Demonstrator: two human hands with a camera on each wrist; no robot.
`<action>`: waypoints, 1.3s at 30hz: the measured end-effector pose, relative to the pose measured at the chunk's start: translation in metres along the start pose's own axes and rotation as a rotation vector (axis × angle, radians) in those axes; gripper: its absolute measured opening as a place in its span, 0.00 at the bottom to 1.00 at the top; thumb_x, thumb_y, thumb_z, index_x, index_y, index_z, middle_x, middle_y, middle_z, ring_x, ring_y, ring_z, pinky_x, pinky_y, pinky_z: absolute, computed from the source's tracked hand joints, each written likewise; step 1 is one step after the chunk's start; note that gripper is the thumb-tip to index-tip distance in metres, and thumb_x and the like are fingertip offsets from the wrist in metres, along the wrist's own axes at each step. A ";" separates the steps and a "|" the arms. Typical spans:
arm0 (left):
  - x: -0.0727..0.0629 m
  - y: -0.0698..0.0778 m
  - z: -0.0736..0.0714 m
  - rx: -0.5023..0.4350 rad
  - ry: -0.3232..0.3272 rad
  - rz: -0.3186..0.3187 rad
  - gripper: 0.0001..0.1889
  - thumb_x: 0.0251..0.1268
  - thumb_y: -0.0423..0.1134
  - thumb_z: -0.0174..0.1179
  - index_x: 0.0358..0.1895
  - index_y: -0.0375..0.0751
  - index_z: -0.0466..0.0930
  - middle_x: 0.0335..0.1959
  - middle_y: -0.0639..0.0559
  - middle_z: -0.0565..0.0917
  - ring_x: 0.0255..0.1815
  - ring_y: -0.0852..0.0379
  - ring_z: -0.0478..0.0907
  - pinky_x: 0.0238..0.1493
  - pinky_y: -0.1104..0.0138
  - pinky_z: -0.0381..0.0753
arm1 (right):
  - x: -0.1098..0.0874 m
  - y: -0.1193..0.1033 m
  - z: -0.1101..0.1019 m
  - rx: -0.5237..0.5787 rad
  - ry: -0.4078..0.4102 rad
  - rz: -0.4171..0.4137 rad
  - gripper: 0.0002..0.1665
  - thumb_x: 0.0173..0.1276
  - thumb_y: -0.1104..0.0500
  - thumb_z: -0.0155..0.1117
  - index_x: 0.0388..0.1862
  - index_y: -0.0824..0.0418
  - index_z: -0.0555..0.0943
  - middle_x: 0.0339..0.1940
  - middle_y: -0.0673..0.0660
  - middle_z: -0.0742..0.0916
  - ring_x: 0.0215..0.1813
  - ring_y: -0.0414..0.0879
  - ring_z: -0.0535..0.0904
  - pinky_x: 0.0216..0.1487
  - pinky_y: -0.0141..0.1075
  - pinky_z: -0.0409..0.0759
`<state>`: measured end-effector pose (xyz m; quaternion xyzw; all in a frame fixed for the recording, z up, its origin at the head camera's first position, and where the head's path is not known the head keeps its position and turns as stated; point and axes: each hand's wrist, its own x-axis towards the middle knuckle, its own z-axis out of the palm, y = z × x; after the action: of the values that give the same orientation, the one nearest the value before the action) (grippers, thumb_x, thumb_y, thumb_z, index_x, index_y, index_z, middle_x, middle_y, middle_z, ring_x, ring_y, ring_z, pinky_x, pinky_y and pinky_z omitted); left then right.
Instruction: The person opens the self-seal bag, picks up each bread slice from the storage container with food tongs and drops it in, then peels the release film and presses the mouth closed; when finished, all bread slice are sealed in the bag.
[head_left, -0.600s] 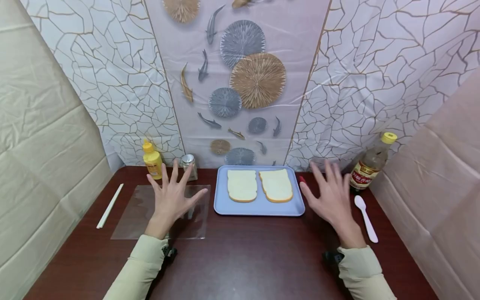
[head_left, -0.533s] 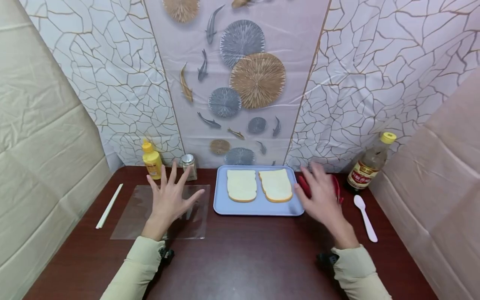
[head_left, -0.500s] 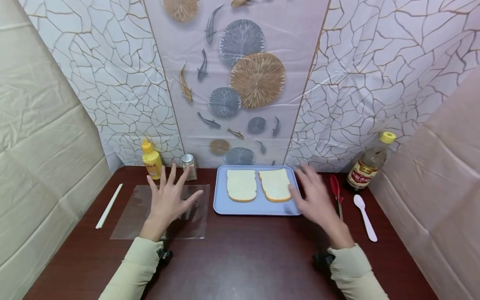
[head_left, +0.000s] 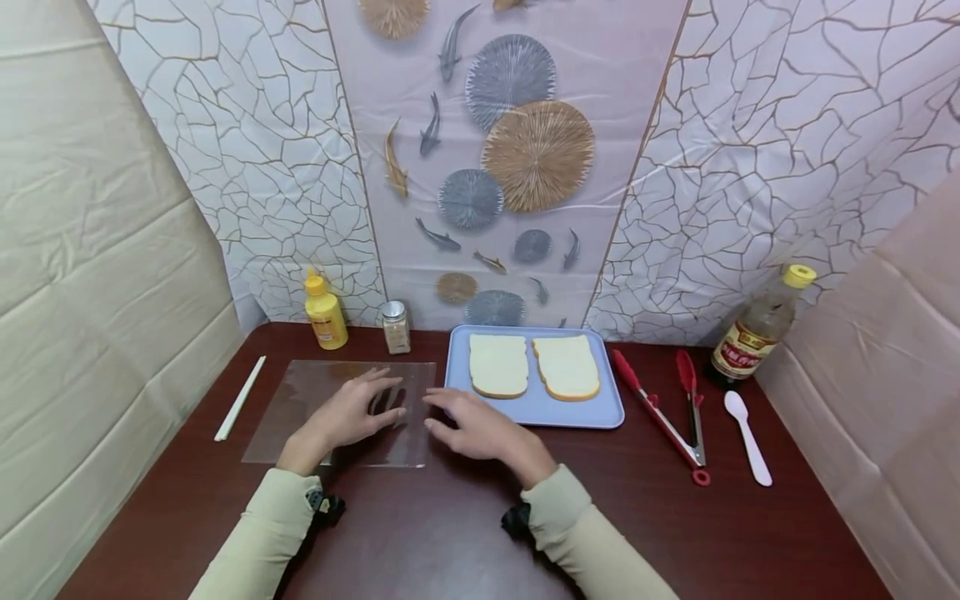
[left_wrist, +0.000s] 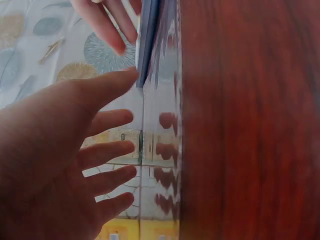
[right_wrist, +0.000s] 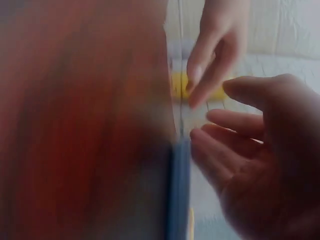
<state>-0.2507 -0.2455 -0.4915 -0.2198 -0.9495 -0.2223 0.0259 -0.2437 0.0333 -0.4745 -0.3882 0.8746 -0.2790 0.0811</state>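
My left hand (head_left: 351,411) hovers over a clear plastic sheet or bag (head_left: 300,400) lying flat on the table. In the left wrist view its fingers (left_wrist: 115,150) are relaxed and a little apart, just off the sheet, and they grip nothing. My right hand (head_left: 480,427) is by the sheet's right edge, in front of the left corner of a blue tray (head_left: 540,414). Its fingers (right_wrist: 235,122) bend loosely around nothing, pointing toward the left hand. Two slices of bread (head_left: 498,365) lie side by side on the tray.
A yellow squeeze bottle (head_left: 326,317) and a shaker jar (head_left: 396,327) stand behind the sheet, with chopsticks (head_left: 240,398) to its left. Right of the tray lie red-tipped tongs (head_left: 672,429) and a white spoon (head_left: 747,437), near a yellow-capped sauce bottle (head_left: 750,337).
My right hand has swept left from beyond the tray to near the left hand, uncovering the tongs. The left hand's spread fingers have drawn closer together and lower over the sheet.
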 end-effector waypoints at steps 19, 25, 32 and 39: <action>0.002 -0.008 0.000 -0.110 0.028 0.089 0.08 0.70 0.36 0.75 0.49 0.46 0.95 0.66 0.35 0.86 0.75 0.32 0.77 0.72 0.40 0.79 | 0.001 -0.012 0.019 -0.169 -0.125 -0.009 0.32 0.88 0.48 0.54 0.81 0.64 0.72 0.85 0.58 0.73 0.87 0.53 0.66 0.86 0.46 0.67; 0.003 -0.009 -0.004 -0.061 0.099 0.072 0.07 0.72 0.37 0.74 0.48 0.46 0.96 0.63 0.39 0.89 0.69 0.38 0.84 0.67 0.41 0.84 | 0.002 -0.011 0.019 -0.178 -0.125 -0.007 0.31 0.88 0.48 0.54 0.81 0.62 0.73 0.85 0.57 0.74 0.87 0.52 0.67 0.86 0.46 0.67; -0.001 -0.006 -0.022 -0.128 0.217 0.030 0.07 0.73 0.38 0.72 0.50 0.45 0.94 0.56 0.47 0.93 0.57 0.48 0.92 0.57 0.47 0.90 | 0.001 -0.010 0.019 -0.182 -0.115 -0.018 0.31 0.87 0.49 0.56 0.80 0.62 0.74 0.84 0.57 0.75 0.86 0.52 0.68 0.86 0.45 0.67; -0.002 -0.002 -0.032 -0.148 0.309 0.006 0.06 0.72 0.38 0.74 0.48 0.49 0.94 0.47 0.51 0.95 0.49 0.49 0.92 0.53 0.46 0.90 | -0.001 -0.011 0.020 -0.149 -0.083 0.003 0.35 0.87 0.48 0.57 0.87 0.54 0.66 0.84 0.57 0.73 0.85 0.52 0.69 0.84 0.48 0.69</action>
<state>-0.2519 -0.2622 -0.4636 -0.1871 -0.9147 -0.3226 0.1561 -0.2289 0.0197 -0.4847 -0.4031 0.8893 -0.1968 0.0888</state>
